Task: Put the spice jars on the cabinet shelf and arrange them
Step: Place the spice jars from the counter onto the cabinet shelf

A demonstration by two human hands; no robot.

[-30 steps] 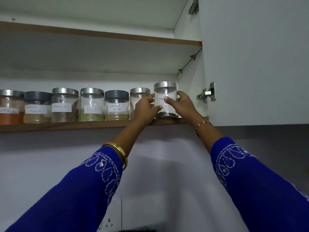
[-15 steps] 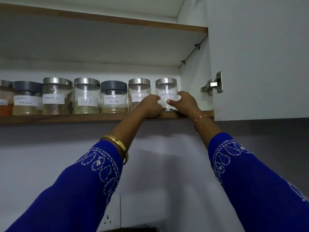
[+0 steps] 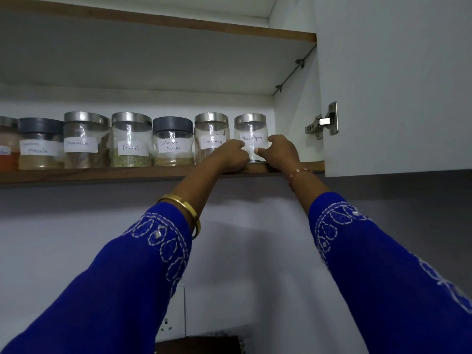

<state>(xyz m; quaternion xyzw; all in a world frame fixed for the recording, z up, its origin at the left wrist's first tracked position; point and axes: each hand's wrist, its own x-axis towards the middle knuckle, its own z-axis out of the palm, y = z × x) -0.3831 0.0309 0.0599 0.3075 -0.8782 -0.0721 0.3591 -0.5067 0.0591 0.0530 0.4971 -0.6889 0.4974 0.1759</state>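
Several labelled glass spice jars stand in a row on the wooden cabinet shelf (image 3: pixel 102 173). The rightmost one, the black pepper jar (image 3: pixel 251 129), has a silver lid and stands upright at the shelf's right end. My left hand (image 3: pixel 231 157) and my right hand (image 3: pixel 278 153) hold its lower part from either side, fingers curled against the glass. Just left of it stands the cinnamon jar (image 3: pixel 210 131), then the coriander powder jar (image 3: pixel 172 141), the fennel jar (image 3: pixel 131 139) and more jars further left.
The open white cabinet door (image 3: pixel 393 83) hangs at the right with its metal hinge (image 3: pixel 325 121) close to my right hand. An upper shelf (image 3: pixel 158 23) spans above the jars. A wall socket (image 3: pixel 169 323) sits low on the white wall below.
The black pepper jar went from the shelf's front edge back into line with the other jars. Both hands slid lower on it and stayed on its sides.
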